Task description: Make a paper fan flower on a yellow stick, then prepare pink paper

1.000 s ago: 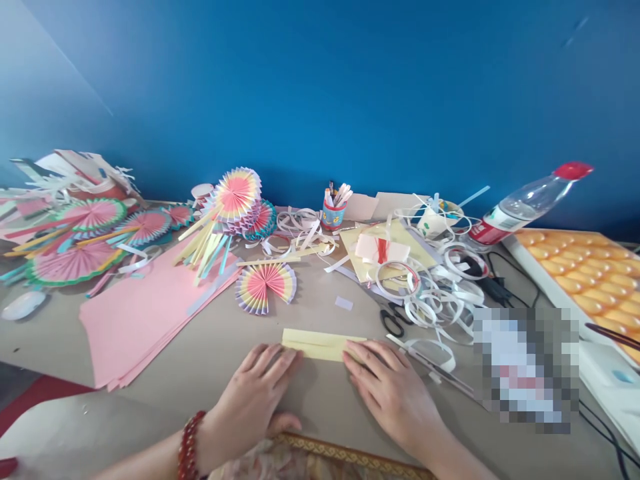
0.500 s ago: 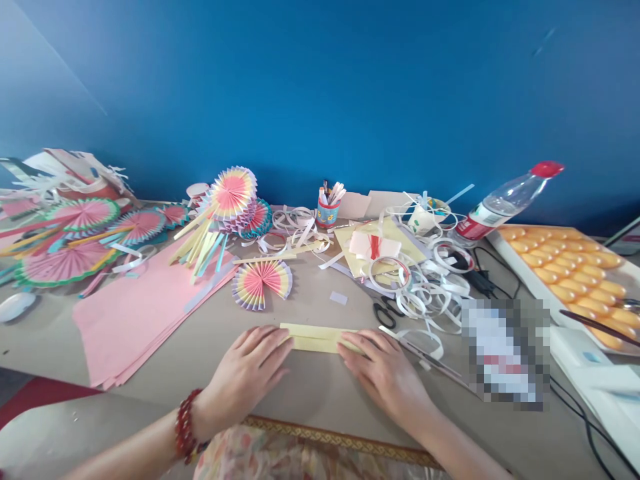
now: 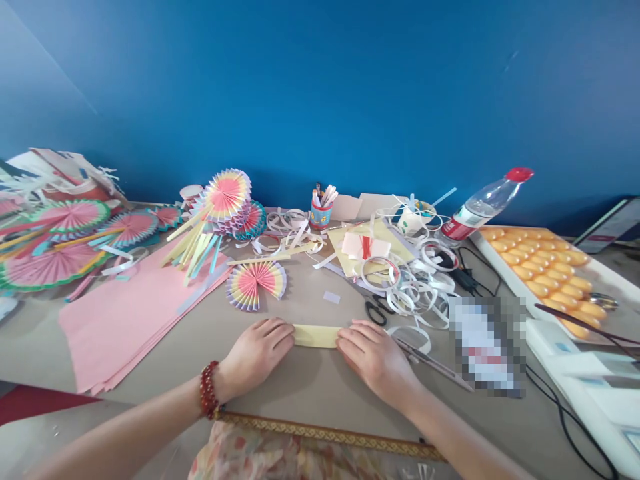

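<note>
A pale yellow folded paper strip [image 3: 315, 336] lies level on the table between my hands. My left hand [image 3: 263, 347] grips its left end, fingers together and bent over the paper. At the other end my right hand [image 3: 370, 353] has its fingers curled over the strip; the thumbs are mostly hidden. Beyond the hands lies a pleated paper fan [image 3: 256, 283] in pink, yellow and lilac, opened to most of a circle. A small white paper piece [image 3: 331, 297] rests just past the strip. Black-handled scissors [image 3: 376, 311] lie beyond my right hand.
Pink paper sheets [image 3: 130, 313] lie at left, with finished paper fans [image 3: 227, 193] behind. Curled white paper strips [image 3: 420, 293] heap at right. A plastic bottle [image 3: 487, 207] leans near a tray of orange domes [image 3: 543, 267]. A decorated pen cup [image 3: 321, 213] stands by the wall.
The yellow strip looked wider, with a raised fold along it; now it is narrower and flat. My hands have closed in on its ends. The view has shifted slightly to the right.
</note>
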Available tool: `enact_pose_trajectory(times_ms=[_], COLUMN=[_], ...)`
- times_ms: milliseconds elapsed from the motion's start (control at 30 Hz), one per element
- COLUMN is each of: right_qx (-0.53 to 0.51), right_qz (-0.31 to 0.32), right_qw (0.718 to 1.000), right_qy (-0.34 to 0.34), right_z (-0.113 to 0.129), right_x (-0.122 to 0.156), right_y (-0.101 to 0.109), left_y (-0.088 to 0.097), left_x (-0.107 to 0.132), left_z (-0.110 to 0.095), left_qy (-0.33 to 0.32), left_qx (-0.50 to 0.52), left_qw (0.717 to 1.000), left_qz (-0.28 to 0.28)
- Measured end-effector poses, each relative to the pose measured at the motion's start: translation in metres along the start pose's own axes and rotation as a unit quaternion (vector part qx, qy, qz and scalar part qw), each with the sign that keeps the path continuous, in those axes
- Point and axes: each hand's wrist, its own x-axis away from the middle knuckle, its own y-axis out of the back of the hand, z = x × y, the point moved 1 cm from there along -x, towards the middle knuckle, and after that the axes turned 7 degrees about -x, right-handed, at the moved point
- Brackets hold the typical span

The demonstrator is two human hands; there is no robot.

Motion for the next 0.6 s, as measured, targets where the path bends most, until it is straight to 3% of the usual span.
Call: enact_pose_trajectory(times_ms=[267,500,600], right_qx=[-0.009,-0.007,-0.022], right_qz=[-0.003,0.030,0.015], right_qw=[0.999,0.999,0.999], right_qy=[-0.052,-0.018,-0.017], right_z=[-0.002,-0.008,-0.009], right_x=[0.007,0.007,0.008], right_y=[-0.005,-0.002,0.000], left_y=[0.001,0.006,0.006], left_x=[0.001,0.010,0.011], left_z=[0.001,0.006,0.007], left_qy=[0.057,0.050,0.056], left_qx=[0.012,0.026,0.044], left_qw=[0.998,0.998,0.997], left_qz=[0.000,-0.011,-0.009])
